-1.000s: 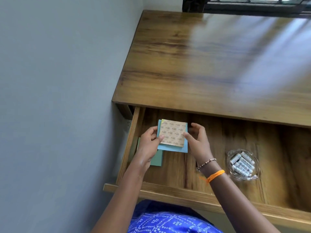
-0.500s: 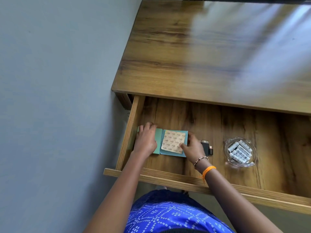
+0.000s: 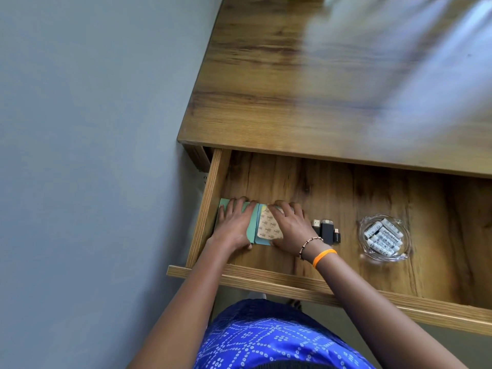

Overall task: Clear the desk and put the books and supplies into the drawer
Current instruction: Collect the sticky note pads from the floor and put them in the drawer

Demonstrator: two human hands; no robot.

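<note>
Biggest risk I can see is the drawer (image 3: pixel 266 282) itself: it's pulled way out, and both hands are leaning down into its front left corner, so extra weight there could tip or strain it on its runners. Just a guess, but I'd ease off before pushing it shut.

Next is the little stack of pads: a mint-green notepad (image 3: pixel 251 226) tight against the drawer's left wall, with a blue pad (image 3: pixel 262 242) and a tan printed sheet (image 3: pixel 267 229) half over it. The left hand (image 3: pixel 234 227) lies flat on the green one, fingers straight and slightly spread. The right hand (image 3: pixel 288 227) presses on the tan sheet, fingers spread and a bit bent at the knuckles; nothing looks pinched. If either hand slides off sideways, the top layers could skew or fan out.

Smaller stuff: the USB sticks (image 3: pixel 326 231) sit just beside the right wrist, so pulling that arm back carelessly could knock them. The glass dish of batteries (image 3: pixel 383 239) is well apart, probably safe.

Surface and room: wood-grain counter (image 3: pixel 332 89) with a glossy glare across it, nothing on the part in view, so the clearing looks mostly done. Plain grey-blue wall (image 3: pixel 93 129) on the left.
</note>
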